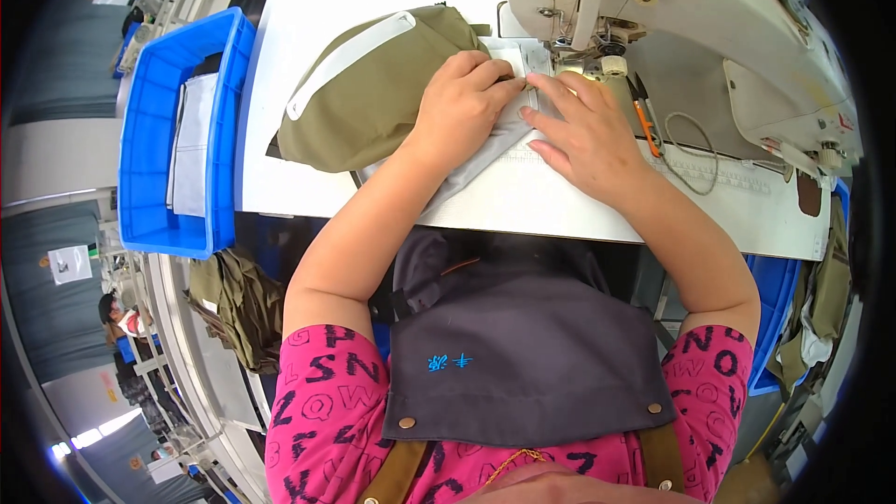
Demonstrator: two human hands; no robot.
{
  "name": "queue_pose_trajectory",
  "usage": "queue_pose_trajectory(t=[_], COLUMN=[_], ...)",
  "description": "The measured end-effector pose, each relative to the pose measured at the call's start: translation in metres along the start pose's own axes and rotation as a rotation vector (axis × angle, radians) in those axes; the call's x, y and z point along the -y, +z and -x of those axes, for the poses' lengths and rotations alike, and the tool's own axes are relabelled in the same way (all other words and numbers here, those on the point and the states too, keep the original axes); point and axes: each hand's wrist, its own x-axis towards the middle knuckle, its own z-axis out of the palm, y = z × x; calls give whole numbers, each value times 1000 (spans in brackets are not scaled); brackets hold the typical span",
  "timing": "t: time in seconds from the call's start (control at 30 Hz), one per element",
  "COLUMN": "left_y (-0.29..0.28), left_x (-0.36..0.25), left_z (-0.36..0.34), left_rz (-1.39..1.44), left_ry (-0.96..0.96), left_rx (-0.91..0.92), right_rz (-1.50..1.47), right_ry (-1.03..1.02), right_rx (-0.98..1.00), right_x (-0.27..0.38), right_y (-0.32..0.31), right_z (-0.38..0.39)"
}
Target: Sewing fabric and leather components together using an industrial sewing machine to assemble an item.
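Note:
An olive-green fabric piece [359, 98] with a white strip [350, 65] along it lies bunched on the white sewing table, left of the needle area. Pale grey fabric [476, 168] joins it and runs under both hands toward the sewing machine [597, 0]. My left hand [467, 103] has its fingers bent and closed on the fabric's edge, just left of the presser foot. Close beside it, my right hand [588, 135] rests with fingers spread, its fingertips touching the fabric near the needle. The needle tip and the seam are partly hidden by my fingers.
Orange-handled thread snips [646, 126] and a looped cord [695, 168] lie right of the needle, near a ruler scale [737, 173]. A blue bin [219, 196] holding grey pieces stands at the left edge. Olive fabric [238, 308] hangs below it.

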Motion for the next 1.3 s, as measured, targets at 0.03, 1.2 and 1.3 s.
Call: queue_pose_trajectory(t=[0.03, 1.2, 1.3], left_y=[0, 40, 39], left_x=[0, 14, 10], left_z=[0, -35, -34], left_rz=[-1, 142, 114], left_ry=[12, 39, 43], left_rx=[-12, -62, -78], right_rz=[-3, 162, 179], right_ry=[-3, 180, 181], right_rx=[3, 123, 117], right_x=[0, -15, -13], right_y=[2, 4, 4], right_z=[0, 7, 6])
